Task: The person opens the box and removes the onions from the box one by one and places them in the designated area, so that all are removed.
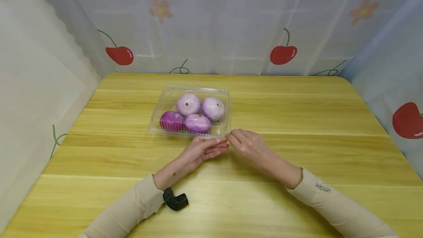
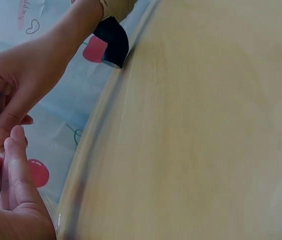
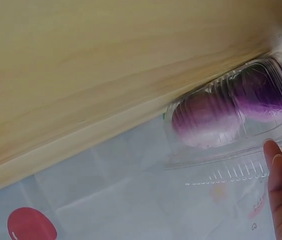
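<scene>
A clear plastic clamshell box (image 1: 172, 93) with its lid down sits on the table, holding several purple onions (image 1: 188, 104). At its near right corner, my left hand (image 1: 205, 150) pinches the rim between the thumb above and fairly straight fingers below. Just to the right, my right hand (image 1: 249, 148) bends its fingers and pinches the corner of the same rim. Both hands almost meet there, also in the left wrist view, where the right hand (image 2: 26, 82) is above the left hand (image 2: 16, 200). The right wrist view shows the box (image 3: 221, 107) and fingertips along the right edge.
A wooden table (image 1: 314, 120) lies under everything. Behind and beside it hang pale curtains (image 1: 211, 25) printed with cherries and flowers. A black camera mount (image 1: 175, 200) juts from the left wrist, low over the table.
</scene>
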`<state>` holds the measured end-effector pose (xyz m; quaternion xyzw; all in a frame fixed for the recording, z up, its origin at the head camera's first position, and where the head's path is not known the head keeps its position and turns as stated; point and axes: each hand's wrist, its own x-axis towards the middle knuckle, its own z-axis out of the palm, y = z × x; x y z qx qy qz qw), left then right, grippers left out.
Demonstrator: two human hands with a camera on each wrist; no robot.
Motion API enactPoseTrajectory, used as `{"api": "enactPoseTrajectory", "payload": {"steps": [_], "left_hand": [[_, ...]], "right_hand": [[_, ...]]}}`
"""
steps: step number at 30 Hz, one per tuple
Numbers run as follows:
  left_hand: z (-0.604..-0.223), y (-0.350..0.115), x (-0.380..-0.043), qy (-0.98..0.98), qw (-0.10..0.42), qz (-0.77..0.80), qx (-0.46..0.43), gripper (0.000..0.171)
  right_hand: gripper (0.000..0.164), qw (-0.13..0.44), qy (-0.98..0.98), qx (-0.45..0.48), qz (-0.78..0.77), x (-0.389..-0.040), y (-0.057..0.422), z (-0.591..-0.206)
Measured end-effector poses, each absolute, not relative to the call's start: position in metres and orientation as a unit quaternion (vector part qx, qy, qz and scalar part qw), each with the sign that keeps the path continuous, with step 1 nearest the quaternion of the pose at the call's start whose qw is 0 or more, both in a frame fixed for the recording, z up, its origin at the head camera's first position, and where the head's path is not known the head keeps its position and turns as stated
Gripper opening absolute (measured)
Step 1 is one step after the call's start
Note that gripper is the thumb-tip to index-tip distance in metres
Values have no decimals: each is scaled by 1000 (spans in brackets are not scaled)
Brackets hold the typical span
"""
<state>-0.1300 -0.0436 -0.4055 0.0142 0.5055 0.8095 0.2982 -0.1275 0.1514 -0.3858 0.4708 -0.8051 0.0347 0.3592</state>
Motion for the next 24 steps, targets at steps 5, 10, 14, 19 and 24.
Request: {"api": "enactPoseTrajectory", "payload": {"steps": [5,10,14,19,24], "left_hand": [[-406,-43,-129,500,298,813,13,33],[-408,-45,-131,504,297,811,16,33],[-410,-44,-132,508,300,807,27,34],[-412,-45,-132,503,312,805,49,32],[-412,-46,-131,498,321,803,63,33]], "right_hand": [[19,341,-816,464,51,-127,151,-386],[21,342,-815,464,55,-126,152,-386],[31,359,-808,466,34,-125,154,-387],[13,324,-819,458,117,-130,153,-388],[16,237,-838,437,226,-134,155,-386]]}}
